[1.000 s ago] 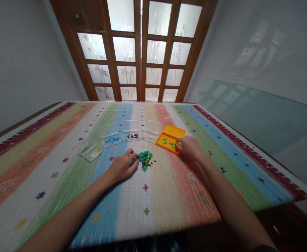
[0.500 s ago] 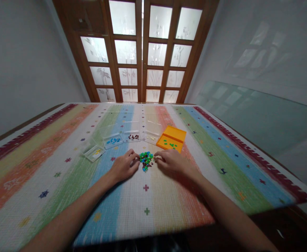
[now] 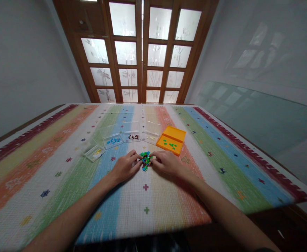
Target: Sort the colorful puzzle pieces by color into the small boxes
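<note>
A small heap of tiny plastic pieces [image 3: 145, 161], green, blue and dark brown, lies on the striped tablecloth between my hands. My left hand [image 3: 126, 166] rests on the cloth at the heap's left edge, fingers bent and thumb apart, tips against the pieces. From the other side my right hand [image 3: 167, 162] touches the heap with bent fingers, a gap showing between them and the thumb. Nothing shows gripped in either hand, though the fingertips partly cover pieces. Behind the right hand an orange box [image 3: 181, 144] lies open with several green pieces inside.
Clear lidded boxes stand open in an arc beyond the hands: one with yellow pieces [image 3: 91, 157], one with blue pieces [image 3: 106, 144], one with dark brown pieces [image 3: 126, 140], one with pale pieces [image 3: 147, 141]. The tablecloth [image 3: 135, 210] covers the table to its front edge.
Both hands have moved inward, the right one further to the left. The heap between them is narrower and more compact. The boxes have stayed in place.
</note>
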A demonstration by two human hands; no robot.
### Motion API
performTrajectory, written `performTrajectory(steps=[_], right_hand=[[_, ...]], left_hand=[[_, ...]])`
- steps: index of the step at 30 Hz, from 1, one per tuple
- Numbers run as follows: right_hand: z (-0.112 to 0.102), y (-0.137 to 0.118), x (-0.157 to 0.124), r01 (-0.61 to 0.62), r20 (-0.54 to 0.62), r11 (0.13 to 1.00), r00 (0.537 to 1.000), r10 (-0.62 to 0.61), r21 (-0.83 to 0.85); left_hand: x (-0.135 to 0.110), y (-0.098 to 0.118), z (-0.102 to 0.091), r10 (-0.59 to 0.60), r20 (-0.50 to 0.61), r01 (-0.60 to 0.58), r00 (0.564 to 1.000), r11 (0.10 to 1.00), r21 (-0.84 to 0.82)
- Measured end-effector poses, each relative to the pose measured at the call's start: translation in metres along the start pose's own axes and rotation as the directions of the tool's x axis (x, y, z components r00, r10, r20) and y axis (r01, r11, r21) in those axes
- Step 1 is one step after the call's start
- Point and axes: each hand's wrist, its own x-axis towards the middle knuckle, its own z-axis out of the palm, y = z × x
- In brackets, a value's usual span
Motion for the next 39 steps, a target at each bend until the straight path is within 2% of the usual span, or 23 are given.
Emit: performTrajectory(steps=[5,13,18,21,24,26,28,30,33,39], right_hand=[[0.002,-0.009,0.003,0.024,-0.026,0.971,0.999,-0.018,0.239],[0.007,-0.006,0.007,-0.047,0.031,0.881,0.999,0.036,0.472],[0.004,-0.001,0.008,-0.066,0.109,0.856,0.994,0.011,0.512],[-0.002,0.005,0.010,-0.055,0.098,0.870,0.995,0.008,0.490],[-0.016,0.022,0.015,-0.056,-0.018,0.913,0.997,0.069,0.405],[-0.027,0.040,0.019,-0.100,-0.140,0.954,0.980,0.144,0.283],[-0.038,0.059,0.022,-0.207,-0.245,0.971,0.942,0.231,0.118],[-0.045,0.075,0.025,-0.322,-0.284,0.945,0.912,0.295,-0.052],[-0.048,0.086,0.027,-0.441,-0.254,0.863,0.889,0.382,-0.247],[-0.038,0.078,0.031,-0.491,-0.124,0.744,0.861,0.493,-0.454]], left_hand=[[0.000,0.010,-0.002,0.075,-0.072,-0.079,0.995,0.995,-0.054],[0.000,0.013,0.004,0.285,-0.163,-0.273,0.945,0.958,0.092],[0.002,0.012,0.005,0.306,-0.180,-0.286,0.935,0.950,0.127],[0.004,0.011,0.004,0.294,-0.194,-0.273,0.936,0.953,0.129],[0.004,0.009,0.003,0.260,-0.202,-0.232,0.944,0.961,0.152],[0.004,0.007,0.002,0.215,-0.192,-0.185,0.957,0.969,0.162],[0.003,0.005,0.001,0.155,-0.167,-0.128,0.974,0.979,0.161],[0.003,0.003,0.001,0.089,-0.131,-0.067,0.987,0.985,0.160],[0.003,0.000,0.002,0.003,-0.077,0.009,0.997,0.987,0.163],[0.001,-0.004,0.002,-0.062,0.038,0.055,0.997,0.985,0.164]])
